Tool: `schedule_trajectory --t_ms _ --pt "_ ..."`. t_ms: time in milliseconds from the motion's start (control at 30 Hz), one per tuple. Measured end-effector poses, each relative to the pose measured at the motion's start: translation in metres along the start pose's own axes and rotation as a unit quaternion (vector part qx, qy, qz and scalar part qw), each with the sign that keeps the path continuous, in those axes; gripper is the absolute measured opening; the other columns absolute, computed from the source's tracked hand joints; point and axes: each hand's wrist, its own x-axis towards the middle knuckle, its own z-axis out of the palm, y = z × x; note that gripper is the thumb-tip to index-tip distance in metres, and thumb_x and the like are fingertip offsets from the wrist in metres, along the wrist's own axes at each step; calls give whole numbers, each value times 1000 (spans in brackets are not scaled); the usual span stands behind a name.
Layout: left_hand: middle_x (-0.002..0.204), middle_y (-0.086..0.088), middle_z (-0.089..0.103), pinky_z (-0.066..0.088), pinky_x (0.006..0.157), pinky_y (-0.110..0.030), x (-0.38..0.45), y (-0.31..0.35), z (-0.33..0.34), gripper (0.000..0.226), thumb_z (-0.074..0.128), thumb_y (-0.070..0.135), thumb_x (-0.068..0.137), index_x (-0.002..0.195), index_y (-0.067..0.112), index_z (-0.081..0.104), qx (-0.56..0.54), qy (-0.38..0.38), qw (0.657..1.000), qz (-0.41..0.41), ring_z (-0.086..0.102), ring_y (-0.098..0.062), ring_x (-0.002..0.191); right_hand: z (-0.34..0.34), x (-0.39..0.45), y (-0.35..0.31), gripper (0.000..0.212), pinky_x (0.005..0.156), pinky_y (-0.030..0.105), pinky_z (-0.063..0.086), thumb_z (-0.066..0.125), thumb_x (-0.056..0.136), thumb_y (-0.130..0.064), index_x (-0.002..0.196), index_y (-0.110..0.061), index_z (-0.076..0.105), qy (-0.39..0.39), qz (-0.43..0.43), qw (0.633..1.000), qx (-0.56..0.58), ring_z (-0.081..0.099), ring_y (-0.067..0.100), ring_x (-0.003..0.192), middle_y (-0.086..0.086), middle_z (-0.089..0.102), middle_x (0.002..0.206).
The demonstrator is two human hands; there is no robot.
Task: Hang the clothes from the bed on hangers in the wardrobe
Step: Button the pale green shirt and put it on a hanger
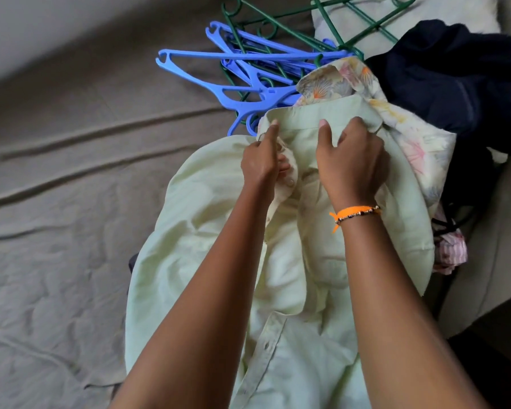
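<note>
Underneath, a wrinkled grey-beige bed [71,231] carries everything. On it the pale green shirt [207,261] lies near; left hand [261,163] pinches its placket, right hand [353,166] grips the collar. Blue hangers [233,81] and green hangers [278,25] lie farther, dark clothes [455,84] far right.

No legible text, label, brand, number or sign is found in the head view. The pale green shirt [292,261] shows no readable tag at its collar. The blue hangers [248,75] at 12 o'clock carry no readable moulded marking. The floral garment [337,81] bears pattern only.
</note>
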Motion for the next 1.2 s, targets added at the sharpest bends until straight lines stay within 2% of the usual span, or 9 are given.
schedule_trajectory --t_ms 200,400,467,500,667,833,1000,1067,1200 --pt "66 -8 50 48 52 -24 7 3 3 5 56 2 84 80 6 55 -32 17 999 -21 47 -17 49 -1 -10 31 20 63 20 36 61 79 -2 73 -16 47 47 135 961 235 54 17 67 2 57 71" --pt "71 -8 49 48 61 -24 1 -3 -10 24 61 12 90 70 11 48 -57 -8 998 11 45 -14 56 -12 -2 29 23 68 32 53 46 86 -1 78 -21 55 -114 232 748 611 62 21 71 13 63 76" --pt "76 -9 46 45 60 -23 -2 -8 -14 22 61 11 90 73 9 47 -56 -36 995 76 42 -15 58 -12 1 24 27 59 25 55 39 90 2 79 -14 57 -128 286 598 738 66 16 63 9 66 73" --pt "76 -10 47 45 58 -22 -4 -12 -15 17 60 8 90 77 8 50 -51 -57 992 98 44 -14 59 -8 3 23 28 59 24 55 38 90 7 82 -15 52 -116 287 576 756 65 14 65 6 65 77" --pt "97 -5 58 49 63 -24 -3 -41 -20 46 63 -1 79 122 12 56 149 -126 971 138 57 -15 71 27 4 24 43 77 32 45 41 79 23 83 -19 31 -47 220 738 637 50 12 79 3 48 91" --pt "101 -4 47 43 69 -10 -6 -68 -33 65 48 -13 71 129 16 54 334 -108 904 245 47 -3 74 36 13 28 41 57 16 36 45 72 20 71 -18 31 8 187 820 541 35 9 61 0 37 72" --pt "101 -12 50 46 73 -39 -18 -78 -36 66 37 36 67 129 17 53 426 -96 839 325 52 -34 85 37 10 37 29 64 19 40 36 65 14 66 -9 55 3 32 960 279 51 11 66 5 53 70" --pt "99 -10 51 46 74 -38 -21 -80 -39 66 37 42 67 124 16 57 438 -84 833 328 53 -34 83 33 -4 38 34 74 25 43 37 66 14 80 -6 62 27 -54 979 193 55 22 83 13 56 95" --pt "95 0 54 45 76 -26 -23 -76 -44 33 55 9 80 110 15 68 410 -95 865 273 59 -24 87 21 -27 31 39 78 32 42 41 71 13 92 -9 65 99 -162 976 105 54 31 95 13 53 111"
